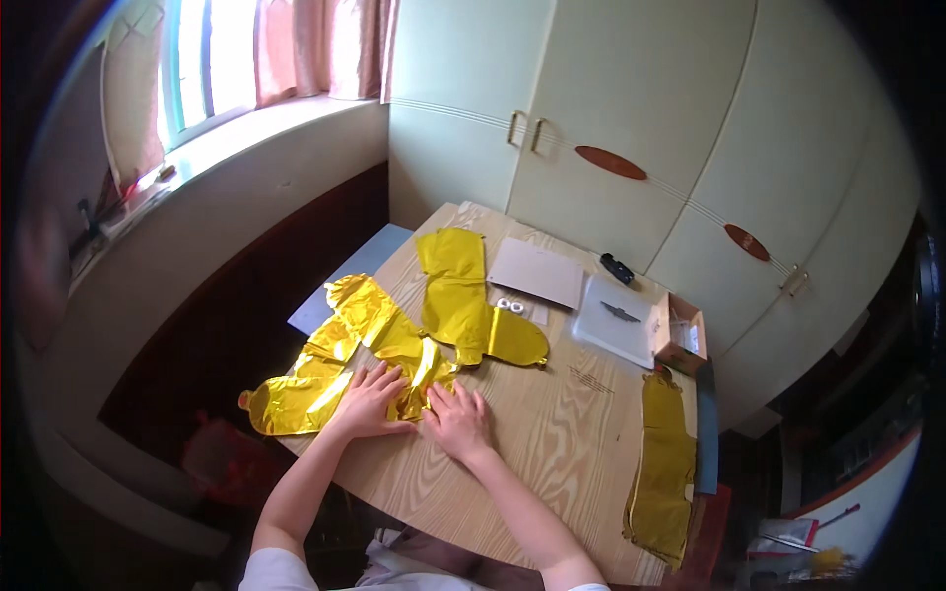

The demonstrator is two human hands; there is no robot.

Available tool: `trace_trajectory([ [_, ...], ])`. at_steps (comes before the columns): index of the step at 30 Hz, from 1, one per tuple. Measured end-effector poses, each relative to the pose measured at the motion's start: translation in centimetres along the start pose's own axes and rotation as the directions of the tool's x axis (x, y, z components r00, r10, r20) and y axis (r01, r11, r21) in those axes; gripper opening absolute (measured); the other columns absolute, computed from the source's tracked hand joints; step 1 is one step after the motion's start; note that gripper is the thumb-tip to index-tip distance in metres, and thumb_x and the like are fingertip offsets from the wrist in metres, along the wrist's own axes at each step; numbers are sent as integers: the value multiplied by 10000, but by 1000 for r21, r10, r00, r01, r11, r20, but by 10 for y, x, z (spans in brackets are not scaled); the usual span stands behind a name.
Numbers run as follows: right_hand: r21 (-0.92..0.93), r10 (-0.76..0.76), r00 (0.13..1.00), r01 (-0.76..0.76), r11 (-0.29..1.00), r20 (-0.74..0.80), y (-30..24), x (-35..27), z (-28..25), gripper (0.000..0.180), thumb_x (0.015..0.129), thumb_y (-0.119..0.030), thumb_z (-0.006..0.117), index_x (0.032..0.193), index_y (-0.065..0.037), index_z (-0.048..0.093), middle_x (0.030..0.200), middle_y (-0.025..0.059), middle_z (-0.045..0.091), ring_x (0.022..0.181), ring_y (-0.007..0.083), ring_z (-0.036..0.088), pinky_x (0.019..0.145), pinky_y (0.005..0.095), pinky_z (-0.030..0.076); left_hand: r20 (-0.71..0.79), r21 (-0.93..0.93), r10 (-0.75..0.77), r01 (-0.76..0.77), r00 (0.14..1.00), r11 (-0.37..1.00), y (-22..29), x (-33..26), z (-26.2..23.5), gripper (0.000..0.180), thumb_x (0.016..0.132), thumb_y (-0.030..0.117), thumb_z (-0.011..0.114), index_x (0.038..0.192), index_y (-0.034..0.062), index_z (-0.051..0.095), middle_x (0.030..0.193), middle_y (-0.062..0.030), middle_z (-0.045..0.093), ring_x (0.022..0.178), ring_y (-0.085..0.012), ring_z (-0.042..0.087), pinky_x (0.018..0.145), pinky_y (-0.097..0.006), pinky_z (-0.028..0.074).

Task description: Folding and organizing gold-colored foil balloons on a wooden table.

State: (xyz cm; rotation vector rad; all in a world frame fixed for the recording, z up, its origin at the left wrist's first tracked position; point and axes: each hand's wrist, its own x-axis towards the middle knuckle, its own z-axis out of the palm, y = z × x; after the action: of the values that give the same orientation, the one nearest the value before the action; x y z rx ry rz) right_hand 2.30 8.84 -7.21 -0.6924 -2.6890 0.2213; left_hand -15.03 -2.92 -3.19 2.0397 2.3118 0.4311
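A shiny gold foil balloon (320, 366), limp and creased, lies at the left front of the wooden table (552, 453). My left hand (371, 404) rests on its near part, palm down with the fingers stretched over the foil. Just right of it, my right hand (459, 422) lies palm down at the balloon's near right edge, fingers spread apart. Some foil beneath both hands is hidden. Beyond them is a second flat gold foil balloon (453, 295), with a rounded lobe pointing right. A third, long and flat gold foil balloon (658, 463), lies along the right edge.
Toward the back are a pale flat board (537, 272), two small white rolls (509, 306), a translucent case (613, 321), a black object (618, 268) and an open wooden box (680, 333). Cream cabinets (631, 89) stand behind the table. A curtained window (212, 69) is at left.
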Motion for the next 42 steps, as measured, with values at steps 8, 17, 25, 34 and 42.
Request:
trace_trajectory([
  [8,33,-16,995,13,999,103,-2,1,-9,508,930,-412,433,1396,-209,438,1451,26,403,1368,258,300,1120,533,154,-84,-262,-34,11,996,965,-12,-3,9,480,738,341,728,1119,75,610,1310,-100,542,1321,-279,401,1123,-526,221],
  [17,162,14,996,0,987,-85,5,-3,-4,599,853,-352,559,1359,-61,423,1384,115,455,1310,278,378,1109,475,224,-221,-647,-370,148,902,748,-28,-1,26,169,864,136,607,904,-26,633,724,-125,618,688,-194,600,837,-317,473],
  [25,158,-68,996,77,984,-65,-1,-4,-6,426,855,-298,548,1217,-77,578,1304,98,548,1288,294,423,1100,480,245,-172,-909,-531,75,830,410,-39,-2,32,179,892,142,645,856,-34,644,666,40,590,600,-45,488,526,-226,394],
  [34,174,-80,989,102,979,-127,2,-6,-2,389,862,-285,536,1186,-84,615,1283,90,574,1263,280,467,1083,496,285,-629,-577,-504,79,592,813,-65,1,24,197,899,176,628,847,-9,668,608,-47,609,528,-84,527,514,-264,412],
  [42,149,-62,998,65,987,-20,1,-5,-8,421,881,-293,513,1249,-96,569,1327,84,538,1293,264,433,1110,485,254,-716,-352,-438,261,544,899,-116,14,-89,122,918,137,570,881,21,557,652,-138,561,551,-210,558,531,-326,436],
])
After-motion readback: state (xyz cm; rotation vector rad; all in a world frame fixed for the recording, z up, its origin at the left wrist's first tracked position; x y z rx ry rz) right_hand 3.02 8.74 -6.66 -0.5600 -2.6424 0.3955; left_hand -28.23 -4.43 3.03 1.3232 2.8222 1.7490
